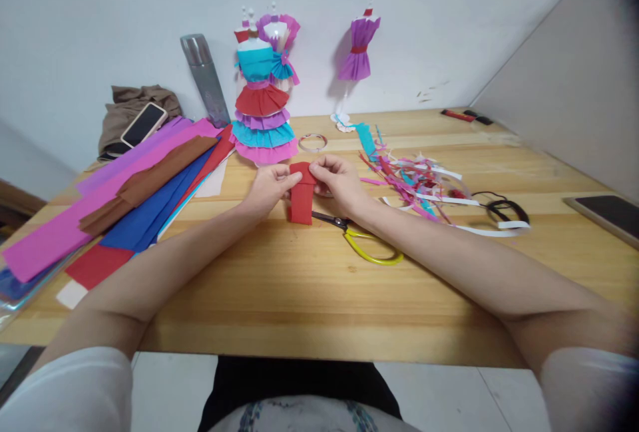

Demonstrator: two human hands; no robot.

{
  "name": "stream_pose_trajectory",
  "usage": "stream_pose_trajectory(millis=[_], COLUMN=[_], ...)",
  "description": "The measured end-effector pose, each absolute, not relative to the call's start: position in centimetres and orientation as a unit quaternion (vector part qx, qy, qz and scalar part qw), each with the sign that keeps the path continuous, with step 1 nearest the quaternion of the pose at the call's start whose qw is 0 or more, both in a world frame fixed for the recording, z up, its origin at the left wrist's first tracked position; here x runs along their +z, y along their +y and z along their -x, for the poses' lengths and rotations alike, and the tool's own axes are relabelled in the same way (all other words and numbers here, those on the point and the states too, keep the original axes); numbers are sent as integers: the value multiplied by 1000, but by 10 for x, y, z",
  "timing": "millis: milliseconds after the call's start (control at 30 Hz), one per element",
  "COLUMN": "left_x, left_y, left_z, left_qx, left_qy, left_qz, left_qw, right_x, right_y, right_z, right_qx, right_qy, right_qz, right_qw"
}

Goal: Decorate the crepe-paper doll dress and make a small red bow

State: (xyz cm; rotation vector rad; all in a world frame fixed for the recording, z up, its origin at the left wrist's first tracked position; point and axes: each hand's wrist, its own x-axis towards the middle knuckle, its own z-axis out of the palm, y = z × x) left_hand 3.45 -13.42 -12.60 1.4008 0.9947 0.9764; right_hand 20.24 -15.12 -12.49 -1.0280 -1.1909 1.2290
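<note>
Red crepe-like paper strip (302,204), rounded top, pinched in left-hand grip (273,186) and right-hand grip (339,184); dark-bladed, yellow-looped scissors (343,224) just beside, on wood-grained desk (259,285).

- No readable words, brands, numbers or signs.
- Bottle (213,89): any marking on its grey side is too faint to read.
- Left phone (144,125) and right phone (609,216): dark screens, nothing legible.

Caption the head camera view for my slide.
Left hand and right hand hold a red strip near yellow-handled scissors and colourful dresses.
</note>
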Motion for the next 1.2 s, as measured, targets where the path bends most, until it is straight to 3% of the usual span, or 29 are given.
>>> stream_pose_trajectory(millis=[1200], left_x=[-128], left_y=[-135], left_z=[-35], left_qx=[470], left_qy=[405], left_qz=[-577], left_qw=[531], right_x=[-134], right_y=[-149], right_z=[-203], right_qx=[515], right_qy=[-544], right_qz=[388], right_qw=[537])
